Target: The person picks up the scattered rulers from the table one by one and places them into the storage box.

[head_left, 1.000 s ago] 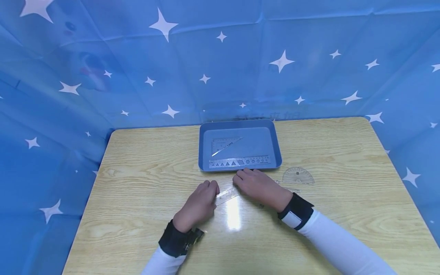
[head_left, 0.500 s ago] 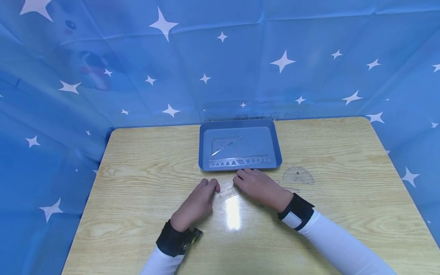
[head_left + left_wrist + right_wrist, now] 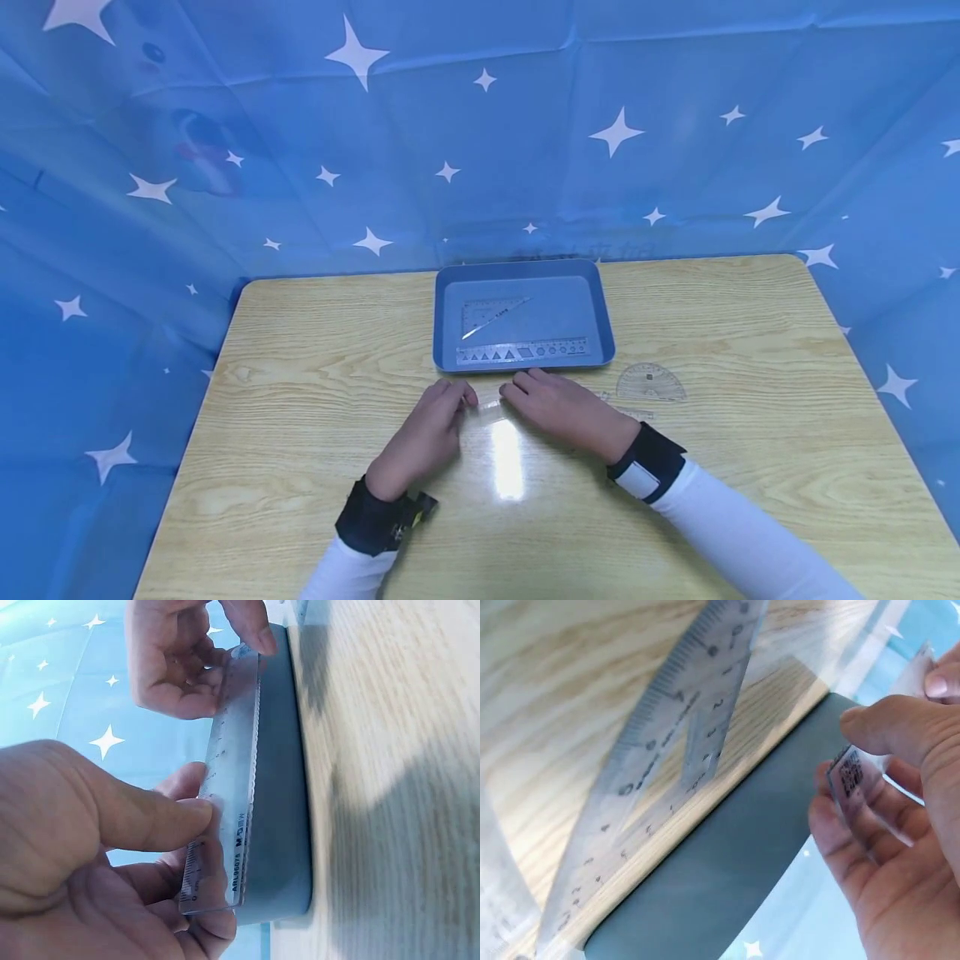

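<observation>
A clear plastic ruler (image 3: 234, 769) spans my two hands, just in front of the blue tray (image 3: 604, 321). My left hand (image 3: 427, 425) pinches its zero end between thumb and fingers, as the left wrist view shows. At the other end my right hand (image 3: 566, 408) grips the ruler, thumb on one face and fingers behind. The right wrist view shows a small printed code patch on the end (image 3: 849, 776) inside that hand. The ruler is held up off the table, and the fingers hide both its ends in the head view.
Inside the tray lie a clear set square (image 3: 487, 318) and a stencil ruler (image 3: 525, 352). A protractor (image 3: 651, 383) rests on the table right of my right hand. Another set square (image 3: 649, 754), mostly hidden by my right arm in the head view, lies before the tray.
My left hand has moved forward towards the tray with the ruler's end. The right hand has shifted slightly left. The ruler now lies less slanted in the head view.
</observation>
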### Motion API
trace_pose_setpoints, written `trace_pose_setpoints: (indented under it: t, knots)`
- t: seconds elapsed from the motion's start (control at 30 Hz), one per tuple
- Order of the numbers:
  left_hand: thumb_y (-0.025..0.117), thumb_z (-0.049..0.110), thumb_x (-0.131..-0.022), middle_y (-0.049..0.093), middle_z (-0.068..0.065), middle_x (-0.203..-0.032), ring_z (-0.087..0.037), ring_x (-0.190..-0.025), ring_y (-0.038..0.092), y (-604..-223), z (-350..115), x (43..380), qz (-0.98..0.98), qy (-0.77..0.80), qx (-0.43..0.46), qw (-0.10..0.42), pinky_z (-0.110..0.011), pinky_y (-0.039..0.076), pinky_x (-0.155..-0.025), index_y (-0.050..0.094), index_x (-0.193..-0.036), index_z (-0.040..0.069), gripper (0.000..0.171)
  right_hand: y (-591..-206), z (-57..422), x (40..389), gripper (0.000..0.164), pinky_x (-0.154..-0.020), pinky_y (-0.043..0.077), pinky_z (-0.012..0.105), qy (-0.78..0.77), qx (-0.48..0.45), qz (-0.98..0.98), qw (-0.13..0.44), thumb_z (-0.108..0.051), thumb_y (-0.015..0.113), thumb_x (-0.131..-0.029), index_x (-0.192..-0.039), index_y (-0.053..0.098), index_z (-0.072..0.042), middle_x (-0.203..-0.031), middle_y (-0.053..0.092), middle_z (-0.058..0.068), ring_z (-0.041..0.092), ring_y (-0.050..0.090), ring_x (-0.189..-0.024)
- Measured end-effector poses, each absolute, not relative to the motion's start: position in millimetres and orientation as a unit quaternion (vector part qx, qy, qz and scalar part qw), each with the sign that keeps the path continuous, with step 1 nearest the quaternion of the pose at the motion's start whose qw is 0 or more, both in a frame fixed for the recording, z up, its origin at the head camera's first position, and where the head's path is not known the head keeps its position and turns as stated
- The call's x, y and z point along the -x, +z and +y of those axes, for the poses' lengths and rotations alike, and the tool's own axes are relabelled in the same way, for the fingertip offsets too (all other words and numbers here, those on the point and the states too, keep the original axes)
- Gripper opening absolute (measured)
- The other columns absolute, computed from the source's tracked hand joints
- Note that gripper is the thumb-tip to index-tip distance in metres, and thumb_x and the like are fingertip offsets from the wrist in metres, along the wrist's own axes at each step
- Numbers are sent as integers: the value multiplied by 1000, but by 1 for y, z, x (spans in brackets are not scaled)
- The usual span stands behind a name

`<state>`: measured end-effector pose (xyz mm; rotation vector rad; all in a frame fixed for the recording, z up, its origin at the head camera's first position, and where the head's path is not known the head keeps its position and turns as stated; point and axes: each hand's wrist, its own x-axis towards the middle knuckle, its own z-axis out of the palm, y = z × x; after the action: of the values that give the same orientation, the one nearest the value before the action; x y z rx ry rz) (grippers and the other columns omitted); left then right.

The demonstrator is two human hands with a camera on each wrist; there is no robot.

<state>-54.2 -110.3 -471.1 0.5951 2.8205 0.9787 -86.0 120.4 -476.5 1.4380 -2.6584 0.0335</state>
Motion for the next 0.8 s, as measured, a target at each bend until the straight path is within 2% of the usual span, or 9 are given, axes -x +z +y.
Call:
trace_pose_setpoints:
  t: [0.27,0.5,0.63,0.8]
  knots:
    - [54,-9,-86,60,-4,-89,-15,-88,51,-466,-111,58,922,337,-188,28,-31,47,-80,65,-97,8,23,-476,120,86,32,-78,52,28,33,-469,-879,81,0,57,-91,-122,52,-5,-103,58,3,14,55,-88]
    - [58,-12,-84,62,-6,-86,-14,-82,53,-460,-110,61,917,343,-202,-13,-30,47,-76,68,-94,7,23,-472,123,86,26,-75,50,27,27,-471,-875,106,3,58,-88,-112,52,-5,-101,55,3,14,52,-85]
    - [61,-10,-83,63,-5,-86,-13,-82,53,-455,-110,64,920,340,-195,-12,-29,47,-74,71,-94,8,23,-471,126,87,22,-74,49,28,38,-474,-871,125,4,57,-88,-108,52,-5,-100,53,5,16,51,-83]
    - [62,-9,-84,65,-5,-88,-16,-85,57,-450,-109,68,919,338,-201,-19,-30,49,-75,73,-96,8,24,-466,129,90,21,-74,48,28,41,-472,-868,149,4,52,-91,-110,55,-3,-103,52,7,18,50,-85]
